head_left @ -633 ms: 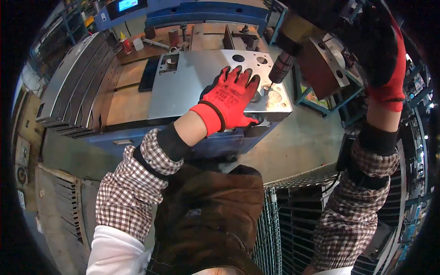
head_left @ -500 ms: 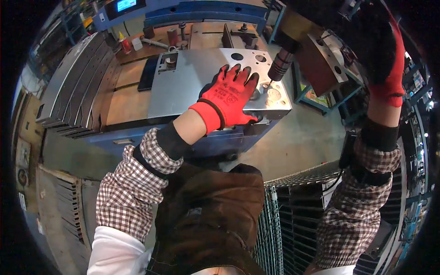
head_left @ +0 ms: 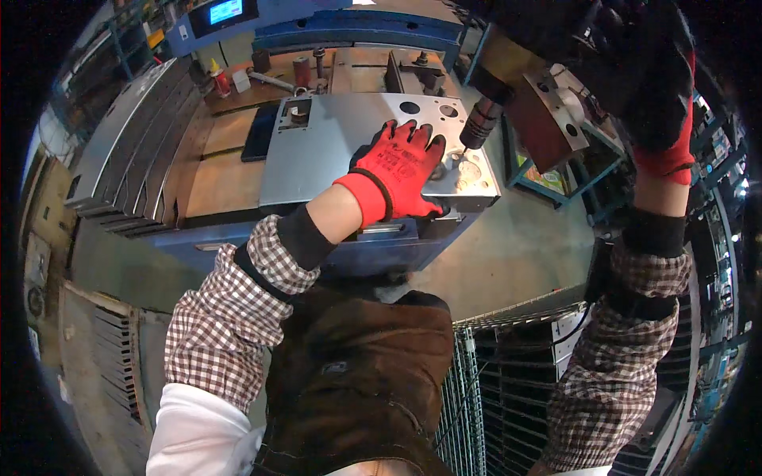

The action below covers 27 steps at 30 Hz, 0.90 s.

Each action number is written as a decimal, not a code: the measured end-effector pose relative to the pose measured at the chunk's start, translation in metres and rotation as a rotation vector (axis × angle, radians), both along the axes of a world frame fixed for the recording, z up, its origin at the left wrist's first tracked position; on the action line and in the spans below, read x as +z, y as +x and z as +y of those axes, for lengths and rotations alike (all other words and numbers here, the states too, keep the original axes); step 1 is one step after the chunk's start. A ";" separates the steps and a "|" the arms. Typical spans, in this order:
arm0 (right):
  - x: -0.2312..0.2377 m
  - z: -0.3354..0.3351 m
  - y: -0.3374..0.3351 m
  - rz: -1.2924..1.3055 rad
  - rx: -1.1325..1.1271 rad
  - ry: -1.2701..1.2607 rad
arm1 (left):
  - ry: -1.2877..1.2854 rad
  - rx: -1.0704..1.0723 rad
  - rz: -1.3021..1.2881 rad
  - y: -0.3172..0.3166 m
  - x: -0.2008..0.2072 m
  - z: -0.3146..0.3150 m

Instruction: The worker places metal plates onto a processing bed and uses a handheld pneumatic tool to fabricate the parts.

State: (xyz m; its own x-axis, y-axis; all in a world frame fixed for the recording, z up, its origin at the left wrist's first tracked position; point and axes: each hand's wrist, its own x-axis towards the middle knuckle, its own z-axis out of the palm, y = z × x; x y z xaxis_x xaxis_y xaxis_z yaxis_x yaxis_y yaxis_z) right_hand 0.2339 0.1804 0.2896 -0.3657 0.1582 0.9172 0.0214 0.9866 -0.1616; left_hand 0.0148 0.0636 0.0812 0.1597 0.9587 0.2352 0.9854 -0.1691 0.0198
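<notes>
My left hand [head_left: 398,166], in a red glove with black fingertips, lies spread on a flat grey sheet-metal panel [head_left: 313,170]. Its thumb is at the panel's near edge. Just right of the fingers, a drill chuck [head_left: 480,123] slants down to the panel, its bit tip close to round holes at the right end. Whether the bit touches metal I cannot tell. High at the upper right, my right hand [head_left: 663,103] is raised beside the dark machine head [head_left: 540,24]. Its black-coated palm side shows; shadow hides the fingers and anything in them.
Several bent metal panels [head_left: 131,151] stand stacked at the left of the worktable. Behind the panel are a red bottle [head_left: 220,81], a hammer [head_left: 271,81] and steel clamping parts [head_left: 429,75]. A blue-framed rack [head_left: 556,178] stands right; a wire cart [head_left: 508,381] is near my legs.
The view has tilted slightly, so the table sits lower in it. My right hand has turned, showing more black palm and less red. My left hand stays spread on the panel.
</notes>
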 end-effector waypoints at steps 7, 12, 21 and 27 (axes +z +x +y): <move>-0.008 0.009 0.000 0.026 0.033 -0.038 | 0.097 -0.062 -0.073 -0.009 -0.011 0.003; -0.014 0.015 0.003 0.040 0.049 -0.055 | 0.117 -0.068 -0.079 -0.010 -0.015 0.003; -0.016 0.017 0.012 0.060 0.048 -0.059 | 0.093 -0.052 -0.051 -0.008 -0.013 0.000; -0.021 0.018 0.012 0.065 0.050 -0.072 | 0.105 -0.055 -0.046 -0.009 -0.015 0.000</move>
State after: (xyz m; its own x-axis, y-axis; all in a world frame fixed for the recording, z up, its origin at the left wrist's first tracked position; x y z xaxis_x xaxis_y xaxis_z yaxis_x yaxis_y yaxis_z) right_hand 0.2462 0.1985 0.2690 -0.3144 0.2075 0.9263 -0.0401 0.9720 -0.2314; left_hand 0.0062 0.0636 0.0661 0.1980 0.9185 0.3422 0.9731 -0.2260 0.0437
